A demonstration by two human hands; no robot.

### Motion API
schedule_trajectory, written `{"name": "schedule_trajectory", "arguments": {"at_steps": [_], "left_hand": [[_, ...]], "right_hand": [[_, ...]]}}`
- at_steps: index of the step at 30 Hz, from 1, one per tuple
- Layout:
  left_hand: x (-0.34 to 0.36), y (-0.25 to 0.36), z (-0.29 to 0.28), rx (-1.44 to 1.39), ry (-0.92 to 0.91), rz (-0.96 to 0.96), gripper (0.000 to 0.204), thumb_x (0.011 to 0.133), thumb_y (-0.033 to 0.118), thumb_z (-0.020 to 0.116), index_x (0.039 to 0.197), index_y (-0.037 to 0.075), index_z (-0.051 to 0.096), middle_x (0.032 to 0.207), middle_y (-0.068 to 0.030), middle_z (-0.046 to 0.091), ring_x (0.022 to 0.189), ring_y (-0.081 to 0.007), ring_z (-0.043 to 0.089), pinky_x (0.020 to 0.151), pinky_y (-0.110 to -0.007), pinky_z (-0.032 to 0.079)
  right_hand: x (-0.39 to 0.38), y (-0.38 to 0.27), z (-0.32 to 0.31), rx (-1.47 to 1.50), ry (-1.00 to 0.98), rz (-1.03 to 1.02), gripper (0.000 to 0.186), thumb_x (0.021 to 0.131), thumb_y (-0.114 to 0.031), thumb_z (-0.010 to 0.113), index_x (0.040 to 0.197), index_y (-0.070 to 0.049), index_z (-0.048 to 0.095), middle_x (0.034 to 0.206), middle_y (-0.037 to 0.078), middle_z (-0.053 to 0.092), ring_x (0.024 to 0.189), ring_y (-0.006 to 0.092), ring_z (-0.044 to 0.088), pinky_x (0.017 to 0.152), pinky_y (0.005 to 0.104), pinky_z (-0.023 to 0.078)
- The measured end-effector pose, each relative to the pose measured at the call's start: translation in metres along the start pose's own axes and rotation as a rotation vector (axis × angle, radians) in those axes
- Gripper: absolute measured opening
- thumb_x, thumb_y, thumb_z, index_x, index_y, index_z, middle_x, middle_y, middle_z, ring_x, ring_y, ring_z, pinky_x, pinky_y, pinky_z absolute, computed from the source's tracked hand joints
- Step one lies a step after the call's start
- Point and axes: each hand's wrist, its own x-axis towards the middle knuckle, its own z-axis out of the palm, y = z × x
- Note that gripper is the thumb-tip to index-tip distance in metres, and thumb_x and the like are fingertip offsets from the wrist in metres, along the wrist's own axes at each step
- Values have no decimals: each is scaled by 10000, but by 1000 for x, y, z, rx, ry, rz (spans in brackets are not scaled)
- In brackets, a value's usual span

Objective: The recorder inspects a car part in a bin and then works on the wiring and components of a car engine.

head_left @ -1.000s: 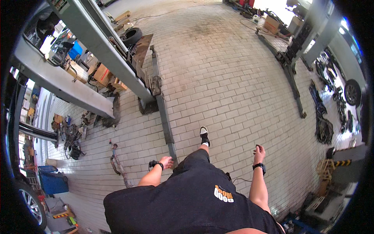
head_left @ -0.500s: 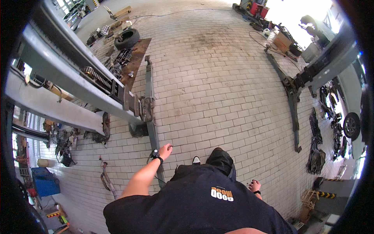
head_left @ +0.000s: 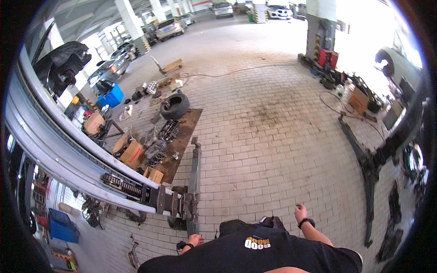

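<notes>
At the lower edge of the view, the left hand [head_left: 195, 240] hangs beside the black shirt [head_left: 227, 255], in line with the near end of the left lift arm [head_left: 195, 166]; whether the two touch, I cannot tell. Its fingers are small and blurred, so how wide they stand cannot be told. A dark strap [head_left: 188, 246] circles that wrist. The right hand [head_left: 300, 212] hangs over the brick floor [head_left: 259, 182], its fingers loosely bent, their gap too small to judge; a dark watch [head_left: 307, 223] sits on its wrist. The left lift arm runs low over the floor, away from the body, beside the foot of a grey post [head_left: 91, 157]. The right lift arm [head_left: 369, 204] is well apart from the right hand. Beyond the post, a tyre [head_left: 181, 109] and metal parts [head_left: 169, 130] lie on a brown mat [head_left: 187, 134], a carton [head_left: 132, 154] near them.
</notes>
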Motion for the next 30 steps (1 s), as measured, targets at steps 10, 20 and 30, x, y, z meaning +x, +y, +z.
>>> {"name": "schedule_trajectory", "arguments": {"at_steps": [10, 20, 30], "left_hand": [[199, 172, 59, -533, 82, -176, 221, 901, 211, 511, 1054, 58, 556, 858, -93, 657, 646, -192, 623, 522, -308, 468], [475, 381, -23, -688, 110, -229, 173, 874, 220, 520, 986, 95, 563, 783, -63, 634, 626, -167, 612, 476, -292, 467], [613, 648, -81, -647, 9, -185, 204, 895, 266, 544, 1044, 128, 554, 828, -39, 638, 693, -151, 630, 531, -267, 480]], "right_hand": [[278, -377, 151, 106, -386, -344, 272, 831, -197, 600, 1049, -36, 609, 895, 94, 638, 704, 160, 630, 613, 287, 501], [386, -180, 124, 400, 37, 734, 223, 845, -236, 482, 1015, -129, 580, 896, 38, 562, 862, 223, 547, 665, 410, 445], [512, -234, 190, -836, -277, 375, 213, 812, -323, 502, 899, -147, 585, 805, 73, 581, 750, 249, 540, 629, 397, 428]]}}
